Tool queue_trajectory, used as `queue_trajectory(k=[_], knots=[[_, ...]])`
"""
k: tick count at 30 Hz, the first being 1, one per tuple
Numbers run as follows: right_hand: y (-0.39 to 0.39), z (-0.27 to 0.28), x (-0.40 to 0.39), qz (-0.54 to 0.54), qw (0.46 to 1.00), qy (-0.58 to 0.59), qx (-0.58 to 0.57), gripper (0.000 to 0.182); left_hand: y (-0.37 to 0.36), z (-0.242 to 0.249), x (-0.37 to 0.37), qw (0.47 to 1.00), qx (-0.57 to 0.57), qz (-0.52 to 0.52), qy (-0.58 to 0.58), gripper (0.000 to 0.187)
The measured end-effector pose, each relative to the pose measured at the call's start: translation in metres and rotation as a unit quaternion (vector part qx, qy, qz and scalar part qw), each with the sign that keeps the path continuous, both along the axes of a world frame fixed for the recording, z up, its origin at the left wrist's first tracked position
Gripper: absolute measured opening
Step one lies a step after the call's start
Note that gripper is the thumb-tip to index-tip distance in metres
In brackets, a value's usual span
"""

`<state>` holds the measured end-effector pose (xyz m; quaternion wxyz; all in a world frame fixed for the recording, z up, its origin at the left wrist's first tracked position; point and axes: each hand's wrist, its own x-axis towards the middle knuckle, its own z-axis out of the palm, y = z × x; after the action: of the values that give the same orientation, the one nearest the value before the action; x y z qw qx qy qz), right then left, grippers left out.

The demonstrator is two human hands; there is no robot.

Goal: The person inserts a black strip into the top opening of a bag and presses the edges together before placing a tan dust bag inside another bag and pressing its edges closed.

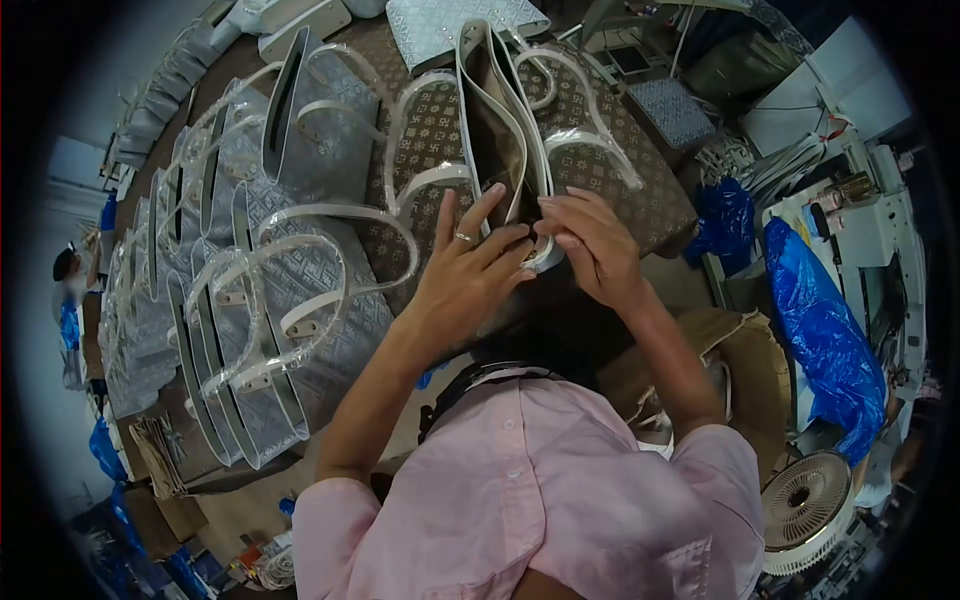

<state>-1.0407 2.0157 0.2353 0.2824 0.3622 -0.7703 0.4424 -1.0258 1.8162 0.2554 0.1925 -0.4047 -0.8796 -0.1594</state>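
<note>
An upright handbag with pale edges and a brown lining stands on the patterned table, its top opening toward me. My left hand is at the near end of the bag, fingers spread, some over the opening and its rim. My right hand is at the bag's near right corner, its thumb and fingertips pressed together at the edge. Whatever lies between those fingertips is too small to make out. Plastic-wrapped handles arch out on both sides of the bag.
Rows of silver patterned bags with wrapped handles stand on the left. A cardboard box, blue plastic and a round fan are at the right. Another person is at the far left edge.
</note>
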Motion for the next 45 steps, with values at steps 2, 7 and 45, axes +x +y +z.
queue_trajectory(k=[2, 7, 45], knots=[[-0.003, 0.005, -0.005, 0.012, 1.0, 0.013, -0.005, 0.021, 0.003, 0.004, -0.002, 1.0, -0.003, -0.007, -0.023, 0.026], [-0.021, -0.013, -0.017, 0.038, 0.997, 0.016, -0.07, 0.019, 0.012, 0.007, -0.013, 0.992, -0.085, -0.075, -0.054, 0.02], [-0.005, 0.05, -0.076, -0.27, 0.873, -0.139, 0.383, 0.041, 0.002, -0.039, -0.235, 0.751, 0.458, -0.021, -0.476, 0.081]])
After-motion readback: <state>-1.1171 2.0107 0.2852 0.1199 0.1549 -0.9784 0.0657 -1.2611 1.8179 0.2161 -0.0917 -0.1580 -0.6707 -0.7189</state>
